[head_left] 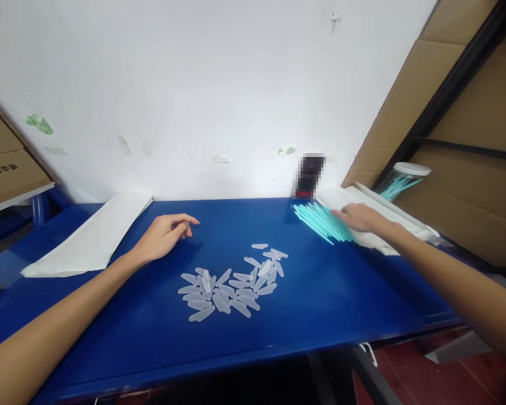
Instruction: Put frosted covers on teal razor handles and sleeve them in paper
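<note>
1. Surface (pixel 320 304): a blue work surface fills the near and middle part of the view and ends at a white wall (pixel 236 84) on the far side.
2. Left hand (pixel 164 236): it rests on the surface left of centre, palm down. The fingers (pixel 185 220) are loosely curled, with the index finger pointing right, and they hold no object.
3. Right hand (pixel 358 216): it reaches to the far right of the surface, palm down. The fingers (pixel 341 214) lie narrow and nearly flat, touching the right end of the teal sticks (pixel 318 220). Whether any stick is pinched cannot be told.
4. Teal sticks: a loose bundle of thin sticks lies on the surface at the far right, fanned towards the left and near side. Its right end overlaps the white sheets (pixel 388 216).
5. Clear caps (pixel 231 284): a scatter of small translucent elongated pieces lies flat at the centre of the surface. It sits between the two hands, nearer than both, and is apart from each.
6. White paper (pixel 93 236): a long sheet lies at the left of the surface, just left of the left hand.
7. Jar (pixel 400 179): a tilted container with a white lid, holding more teal sticks, sits at the far right beyond the white sheets, against brown cardboard panels (pixel 468 197).
8. Cardboard boxes (pixel 4 163): stacked at the far left edge.
</note>
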Motion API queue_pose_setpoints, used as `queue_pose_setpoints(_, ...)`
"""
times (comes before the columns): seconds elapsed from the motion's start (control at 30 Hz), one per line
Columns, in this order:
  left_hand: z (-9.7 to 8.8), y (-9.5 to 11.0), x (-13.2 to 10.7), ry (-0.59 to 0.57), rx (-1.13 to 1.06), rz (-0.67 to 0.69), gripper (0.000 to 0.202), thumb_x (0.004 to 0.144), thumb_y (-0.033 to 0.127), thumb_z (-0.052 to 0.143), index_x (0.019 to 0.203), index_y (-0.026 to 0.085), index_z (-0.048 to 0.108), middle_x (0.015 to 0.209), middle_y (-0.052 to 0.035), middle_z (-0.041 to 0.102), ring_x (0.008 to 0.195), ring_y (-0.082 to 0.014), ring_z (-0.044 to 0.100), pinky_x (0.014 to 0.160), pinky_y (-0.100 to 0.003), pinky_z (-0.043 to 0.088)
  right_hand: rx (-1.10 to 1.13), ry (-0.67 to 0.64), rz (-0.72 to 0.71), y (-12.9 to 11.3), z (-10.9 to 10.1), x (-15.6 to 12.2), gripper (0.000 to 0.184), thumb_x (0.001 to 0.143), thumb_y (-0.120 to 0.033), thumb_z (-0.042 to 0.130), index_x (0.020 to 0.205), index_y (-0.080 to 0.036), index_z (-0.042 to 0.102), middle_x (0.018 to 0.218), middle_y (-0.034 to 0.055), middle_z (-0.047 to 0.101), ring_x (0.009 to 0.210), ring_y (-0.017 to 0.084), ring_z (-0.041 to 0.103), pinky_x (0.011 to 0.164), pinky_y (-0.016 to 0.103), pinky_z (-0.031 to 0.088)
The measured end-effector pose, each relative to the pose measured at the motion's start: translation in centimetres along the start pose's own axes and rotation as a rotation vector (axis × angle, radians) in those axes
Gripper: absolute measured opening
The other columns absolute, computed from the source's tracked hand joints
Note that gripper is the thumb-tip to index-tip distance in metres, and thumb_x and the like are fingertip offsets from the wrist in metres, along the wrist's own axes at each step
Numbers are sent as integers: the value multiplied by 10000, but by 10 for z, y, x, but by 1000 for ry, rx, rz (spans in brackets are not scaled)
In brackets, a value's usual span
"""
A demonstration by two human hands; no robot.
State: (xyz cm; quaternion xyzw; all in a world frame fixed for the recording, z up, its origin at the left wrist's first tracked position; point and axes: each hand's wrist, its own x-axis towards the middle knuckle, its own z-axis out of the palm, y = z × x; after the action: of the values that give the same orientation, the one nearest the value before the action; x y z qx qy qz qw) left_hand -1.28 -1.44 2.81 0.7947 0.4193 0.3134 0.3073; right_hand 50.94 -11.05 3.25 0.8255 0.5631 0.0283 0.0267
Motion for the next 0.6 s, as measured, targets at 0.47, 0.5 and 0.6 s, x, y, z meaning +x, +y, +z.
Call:
queue_pose_setpoints(0.47, 2, -14, -4, -120, 452, 108, 416, 942, 319, 388, 1080, 194, 760, 869, -31, 761, 734, -221, 676, 701, -308, 464, 140, -55, 32, -71, -1, 3, 854, 839, -882, 295, 812, -122, 684, 857, 238, 708, 778, 346, 684, 659, 416, 484)
queue_pose_setpoints(0.5, 3, -15, -5, -128, 470, 112, 422, 953, 320, 377, 1088, 193, 756, 904, -35, 765, 760, -225, 683, 720, -316, 469, 131, -19, 46, -75, -6, 4, 832, 860, -854, 295, 831, -120, 687, 893, 251, 709, 805, 358, 684, 666, 427, 483)
queue_pose_setpoints(0.6, 6, -18, -7, -139, 496, 126, 426, 974, 317, 363, 1114, 203, 748, 996, -40, 768, 812, -229, 692, 761, -330, 479, 146, 102, -18, -86, -19, 4, 667, 924, -713, 345, 908, -143, 692, 997, 232, 716, 910, 360, 674, 722, 431, 475)
